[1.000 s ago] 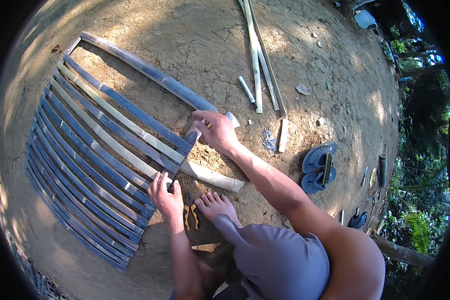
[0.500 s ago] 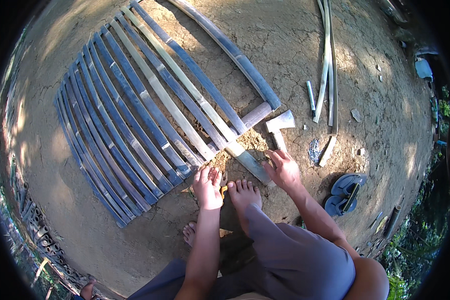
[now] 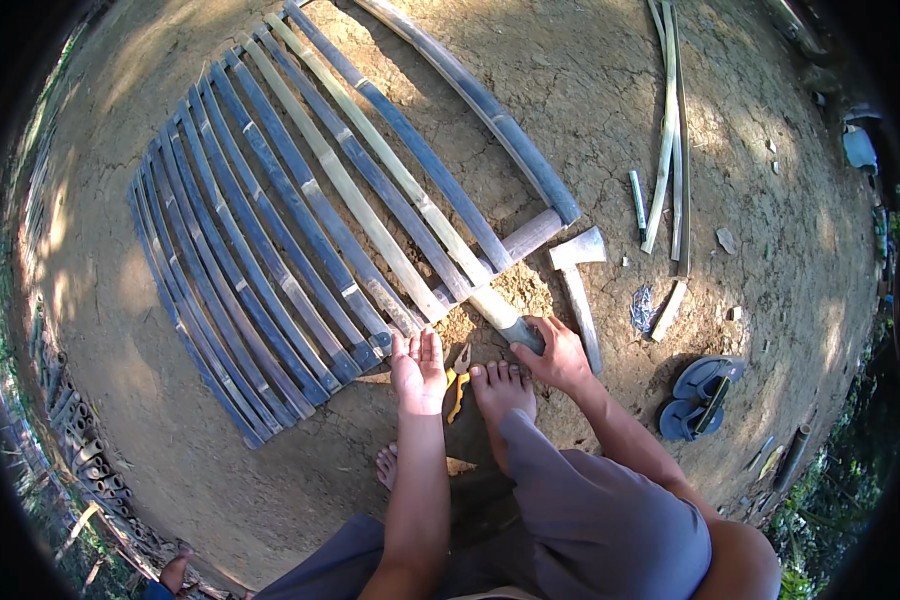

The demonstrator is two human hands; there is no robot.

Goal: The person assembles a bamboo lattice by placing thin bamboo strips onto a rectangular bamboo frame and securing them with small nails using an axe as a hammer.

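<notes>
Right hand (image 3: 560, 356): you are curling thumb and fingers about the near end of the bamboo piece (image 3: 492, 303); how firmly, cannot tell. Left hand (image 3: 418, 372): you are holding it palm up, fingers loosely extended, gripping nothing, fingertips lying just beside the slat ends.

Slats (image 3: 308, 187) are lying ahead and left of the left hand; the crossbar (image 3: 533, 235) is showing ahead of the right.

Progress, judged: slats are filling most of the span; one wide gap is separating the last from the pole (image 3: 507, 125), beyond the right hand. Fastening: cannot tell. Strips (image 3: 670, 130) and nails (image 3: 643, 312) are lying loose, right of the right hand; the hatchet (image 3: 578, 295) is resting just beside it. Pliers (image 3: 456, 384) are lying between your hands.

Versus 0.5 s earlier: your right hand is now closing on the bamboo; your left fingers are straightening; the pliers are showing more fully.
</notes>
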